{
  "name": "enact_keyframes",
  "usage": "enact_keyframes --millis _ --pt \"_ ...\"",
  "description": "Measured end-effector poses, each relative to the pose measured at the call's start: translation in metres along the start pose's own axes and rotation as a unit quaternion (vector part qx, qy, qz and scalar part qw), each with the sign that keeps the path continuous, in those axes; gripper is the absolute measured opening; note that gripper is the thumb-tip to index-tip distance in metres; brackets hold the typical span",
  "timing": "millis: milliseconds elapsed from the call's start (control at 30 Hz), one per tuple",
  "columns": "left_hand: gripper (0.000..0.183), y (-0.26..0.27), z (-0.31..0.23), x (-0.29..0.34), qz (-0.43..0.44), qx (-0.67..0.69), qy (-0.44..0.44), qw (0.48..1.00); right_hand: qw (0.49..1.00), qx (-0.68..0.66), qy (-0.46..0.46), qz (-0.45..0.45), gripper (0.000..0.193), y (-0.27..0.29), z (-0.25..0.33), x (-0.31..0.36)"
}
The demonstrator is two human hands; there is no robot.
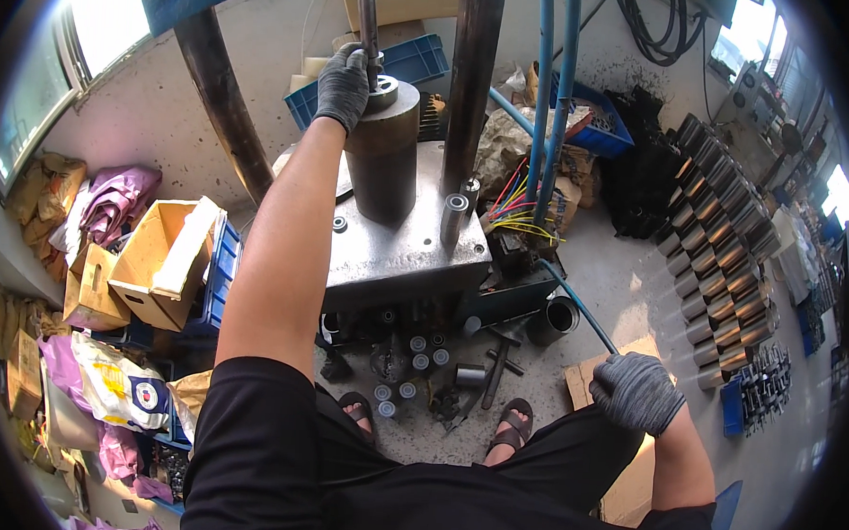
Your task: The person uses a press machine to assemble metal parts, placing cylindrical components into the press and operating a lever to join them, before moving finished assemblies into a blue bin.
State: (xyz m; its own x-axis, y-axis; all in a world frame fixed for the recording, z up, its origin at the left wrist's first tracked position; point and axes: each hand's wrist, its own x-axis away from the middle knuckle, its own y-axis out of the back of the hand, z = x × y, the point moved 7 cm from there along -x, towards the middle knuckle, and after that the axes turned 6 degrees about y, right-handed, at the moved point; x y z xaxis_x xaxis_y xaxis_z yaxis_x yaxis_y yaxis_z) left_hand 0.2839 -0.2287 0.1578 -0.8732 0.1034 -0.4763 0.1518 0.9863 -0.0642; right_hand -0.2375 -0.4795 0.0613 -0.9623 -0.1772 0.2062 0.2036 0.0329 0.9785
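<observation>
Apparently aligning step: left hand (343,88) curls around upright rod (367,11) at top of thick cylinder (381,173); right hand (636,393) closed on blue lever (583,312). Next move likely calls for rod kept straight.

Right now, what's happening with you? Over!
Left grip at steel rod. Right grip closed on blue lever. Thick steel cylinder upright below rod; smaller cylinder beside it.

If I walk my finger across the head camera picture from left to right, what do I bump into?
Purple bundle → slanting dark post → left gloved hand → thick metal cylinder → upright dark post → blue pipes → right gloved hand → rows of metal tubes.
</observation>
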Motion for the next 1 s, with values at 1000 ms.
enact_keyframes --millis 1000 --pt "0.031 0.003 -0.007 0.005 -0.006 -0.107 0.004 0.994 0.996 -0.088 -0.012 -0.009 0.026 0.015 -0.011 -0.002"
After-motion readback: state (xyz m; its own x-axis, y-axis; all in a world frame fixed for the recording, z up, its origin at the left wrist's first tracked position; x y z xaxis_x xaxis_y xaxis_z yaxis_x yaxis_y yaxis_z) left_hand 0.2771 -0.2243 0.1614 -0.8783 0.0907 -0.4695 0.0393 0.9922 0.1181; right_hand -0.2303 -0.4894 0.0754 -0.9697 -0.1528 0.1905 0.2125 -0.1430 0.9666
